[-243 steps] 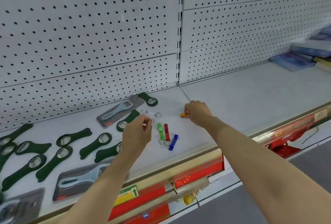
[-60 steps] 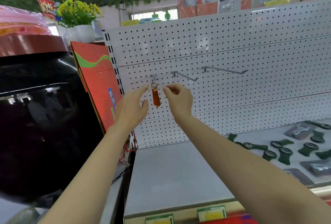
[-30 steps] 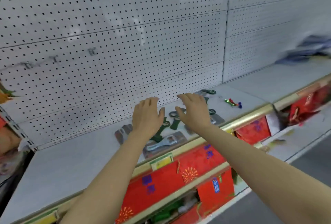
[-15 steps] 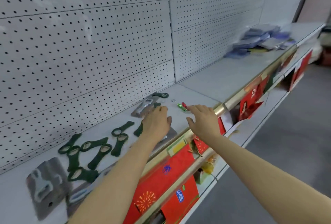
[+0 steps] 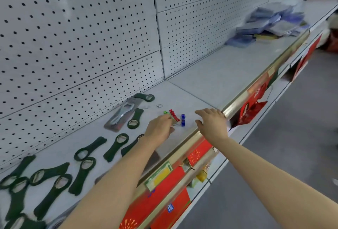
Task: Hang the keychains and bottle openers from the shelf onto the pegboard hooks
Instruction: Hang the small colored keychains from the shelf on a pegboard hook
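Because the small keychains lie bunched at the shelf (image 5: 219, 75) front, both hands come in low over them. Left hand (image 5: 159, 129) has its fingertips at the red keychain (image 5: 174, 115), with the green one (image 5: 165, 112) just beyond; whether it already pinches anything I cannot tell. Right hand (image 5: 212, 124) hovers spread and empty near the blue keychain (image 5: 182, 119). Dark green bottle openers (image 5: 117, 146) lie left of the left hand (no hooks in view).

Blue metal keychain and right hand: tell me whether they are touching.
Apart. The head view shows bare shelf between the small blue metal keychain and the open right hand, which hovers near the shelf's front edge.
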Tool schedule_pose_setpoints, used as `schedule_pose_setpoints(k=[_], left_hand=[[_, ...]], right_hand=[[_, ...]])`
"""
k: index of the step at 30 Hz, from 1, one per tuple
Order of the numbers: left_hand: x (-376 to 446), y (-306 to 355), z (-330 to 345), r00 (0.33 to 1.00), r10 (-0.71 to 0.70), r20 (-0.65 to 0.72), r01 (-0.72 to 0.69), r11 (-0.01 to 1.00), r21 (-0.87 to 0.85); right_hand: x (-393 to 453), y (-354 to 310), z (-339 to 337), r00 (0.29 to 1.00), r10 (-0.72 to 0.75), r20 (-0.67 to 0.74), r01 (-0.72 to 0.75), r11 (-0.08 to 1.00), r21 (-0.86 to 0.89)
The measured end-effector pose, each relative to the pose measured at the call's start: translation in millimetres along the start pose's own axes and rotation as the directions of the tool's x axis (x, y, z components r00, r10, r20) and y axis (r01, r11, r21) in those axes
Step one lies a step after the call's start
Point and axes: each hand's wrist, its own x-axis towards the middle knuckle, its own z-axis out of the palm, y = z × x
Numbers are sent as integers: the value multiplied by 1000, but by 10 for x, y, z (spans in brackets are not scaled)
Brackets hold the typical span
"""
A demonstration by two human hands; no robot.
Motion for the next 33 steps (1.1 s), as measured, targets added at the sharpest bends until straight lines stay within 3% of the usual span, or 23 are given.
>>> schedule_pose_setpoints(k=[6,11,17,23,28,33], left_hand=[[156,-30,132,995,-84,-53,80,994,-72],[244,-64,145,986,-158,-54,155,986,-55],[350,-6,46,998,-27,64,16,986,163],[459,147,-36,982,-82,171,22,944,330],[361,113,38,981,-168,94,141,959,244],[218,77,24,933,-339,-123,335,941,-47]], right_hand=[[358,210,224,985,-79,151,68,995,74],[582,308,312,940,-246,235,219,966,135],[890,410,319,746,-560,362,563,819,108],[1111,295,310,537,-722,436,768,632,100],[1202,214,367,431,-784,447,843,526,110],[1245,149,452,430,-772,468,834,538,120]])
